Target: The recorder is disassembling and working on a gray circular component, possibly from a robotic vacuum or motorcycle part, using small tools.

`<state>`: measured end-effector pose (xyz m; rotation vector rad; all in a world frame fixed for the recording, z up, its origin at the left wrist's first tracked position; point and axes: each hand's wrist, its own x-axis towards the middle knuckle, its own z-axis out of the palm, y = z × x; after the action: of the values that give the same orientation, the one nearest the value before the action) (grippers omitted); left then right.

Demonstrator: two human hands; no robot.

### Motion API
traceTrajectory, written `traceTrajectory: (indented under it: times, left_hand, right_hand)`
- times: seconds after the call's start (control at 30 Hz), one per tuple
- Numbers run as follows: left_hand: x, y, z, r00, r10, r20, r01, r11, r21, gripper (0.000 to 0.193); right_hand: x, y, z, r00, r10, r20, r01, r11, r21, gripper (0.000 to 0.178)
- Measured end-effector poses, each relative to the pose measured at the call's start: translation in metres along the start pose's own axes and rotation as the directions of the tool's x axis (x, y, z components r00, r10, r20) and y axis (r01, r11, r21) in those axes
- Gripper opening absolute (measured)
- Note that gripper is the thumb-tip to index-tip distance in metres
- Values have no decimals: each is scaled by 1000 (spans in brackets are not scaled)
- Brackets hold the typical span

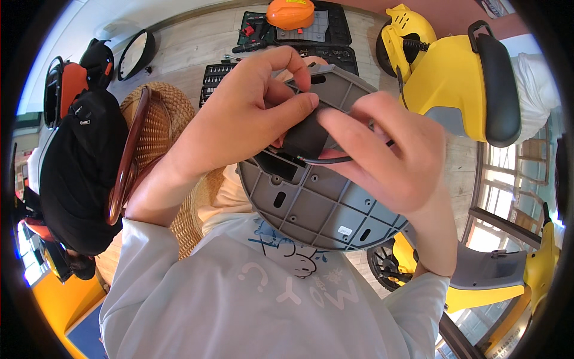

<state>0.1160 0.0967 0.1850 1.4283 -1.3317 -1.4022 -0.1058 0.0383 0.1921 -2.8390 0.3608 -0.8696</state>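
Observation:
A grey ribbed plastic panel (287,203) with rounded edges, screw holes and slots lies tilted over my lap. Above its middle is a small dark block-shaped part (306,136) whose exact kind I cannot make out. My left hand (251,110) is closed on it, thumb and bent fingers at its upper left side. From the right, my right hand (394,149) pinches the same part with thumb and index finger. A black cable (329,160) runs along the part's lower edge and passes behind my right fingers. Both hands partly hide the part and the panel's upper half.
Ahead on the floor are an opened tool case (332,30) with an orange helmet (290,14) on it, a power drill (257,37) and a socket set (215,78). Yellow scooters (448,78) stand right. A wicker chair (158,119) and black bag (81,173) are left.

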Motion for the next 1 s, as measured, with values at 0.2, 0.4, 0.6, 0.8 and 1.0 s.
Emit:
traceTrajectory:
  times: [0.2, 0.4, 0.6, 0.8, 1.0]
  left_hand:
    - [-10, -3, 6, 996, 60, -69, -59, 998, 23, 15]
    - [-28, -4, -6, 833, 547, 82, -511, 705, 491, 32]
    - [-26, -18, -4, 765, 643, 47, -521, 574, 632, 41]
    - [-19, -21, -5, 668, 742, 54, -575, 469, 671, 43]
    - [-14, -11, -20, 689, 709, 147, -608, 456, 650, 37]
  right_hand:
    - [-2, -1, 8, 997, 62, 52, -58, 995, -75, 47]
    - [-3, -4, 16, 971, 222, 90, -230, 969, 90, 25]
    - [2, -9, 23, 965, 238, 111, -247, 966, 79, 21]
    - [2, -7, 25, 945, 311, 102, -322, 940, 115, 16]
    - [5, -3, 31, 945, 320, 71, -327, 934, 146, 14]
